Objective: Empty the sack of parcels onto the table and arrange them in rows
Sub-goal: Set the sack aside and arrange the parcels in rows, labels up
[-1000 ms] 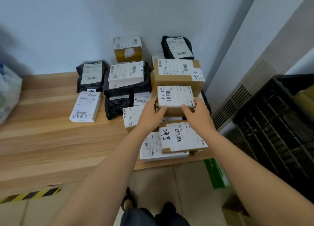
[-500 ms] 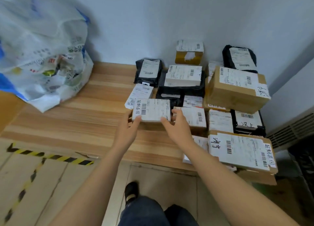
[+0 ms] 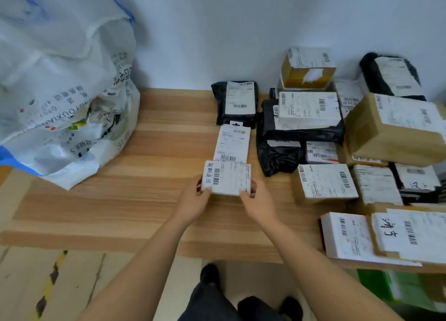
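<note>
I see both hands, left (image 3: 194,200) and right (image 3: 259,203), each with a grip on a small white-labelled box (image 3: 226,177) low over the tabletop (image 3: 144,200), just near of a flat white parcel (image 3: 233,143); the sack (image 3: 60,84) stands far left.

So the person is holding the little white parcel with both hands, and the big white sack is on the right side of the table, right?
Not quite. Both hands, left hand and right hand, do hold the little white parcel, but the big white sack sits on the left side of the table, not the right. The head view shows it; the right side holds the other parcels.
</note>
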Action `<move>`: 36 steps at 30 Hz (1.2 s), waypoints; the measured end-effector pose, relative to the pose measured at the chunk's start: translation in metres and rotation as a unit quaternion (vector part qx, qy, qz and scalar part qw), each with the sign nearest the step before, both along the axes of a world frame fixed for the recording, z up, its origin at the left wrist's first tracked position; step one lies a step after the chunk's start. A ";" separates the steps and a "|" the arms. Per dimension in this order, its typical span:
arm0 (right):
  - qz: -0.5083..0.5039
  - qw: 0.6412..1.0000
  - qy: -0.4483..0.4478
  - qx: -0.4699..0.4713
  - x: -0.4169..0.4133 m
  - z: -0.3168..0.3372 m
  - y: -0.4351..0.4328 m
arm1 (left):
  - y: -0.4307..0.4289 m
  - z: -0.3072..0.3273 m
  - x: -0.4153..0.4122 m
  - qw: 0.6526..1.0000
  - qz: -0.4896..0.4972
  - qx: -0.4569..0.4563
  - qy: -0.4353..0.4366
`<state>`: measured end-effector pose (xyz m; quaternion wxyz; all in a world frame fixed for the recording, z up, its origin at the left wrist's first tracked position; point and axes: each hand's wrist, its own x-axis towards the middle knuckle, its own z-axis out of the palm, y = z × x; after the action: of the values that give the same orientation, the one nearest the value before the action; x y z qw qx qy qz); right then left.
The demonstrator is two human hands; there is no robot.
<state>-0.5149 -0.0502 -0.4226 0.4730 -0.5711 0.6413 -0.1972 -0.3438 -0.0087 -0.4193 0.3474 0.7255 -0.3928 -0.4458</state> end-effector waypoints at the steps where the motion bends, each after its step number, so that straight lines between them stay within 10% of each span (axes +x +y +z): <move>1: -0.010 1.000 0.006 -0.004 0.000 0.001 -0.003 | -0.007 -0.003 0.001 1.000 -0.012 -0.001 0.000; 6: -0.025 0.999 0.042 -0.010 -0.004 0.006 -0.011 | -0.029 -0.013 0.001 1.000 -0.025 0.008 -0.003; 14: 0.054 0.974 0.185 -0.119 -0.029 0.036 -0.028 | -0.046 0.020 -0.003 0.923 -0.128 -0.198 -0.305; 23: -0.009 0.950 0.227 -0.214 -0.107 0.069 -0.110 | -0.146 0.055 -0.059 0.902 -0.212 -0.216 -0.310; 36: -0.063 0.964 0.199 -0.163 -0.140 0.061 -0.224 | -0.260 0.044 -0.139 0.966 -0.139 -0.096 -0.196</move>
<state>-0.6553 -0.2744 -0.3615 0.2229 -0.6269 0.7161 -0.2108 -0.4832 -0.2692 -0.3751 0.2661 0.7002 -0.5911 -0.2993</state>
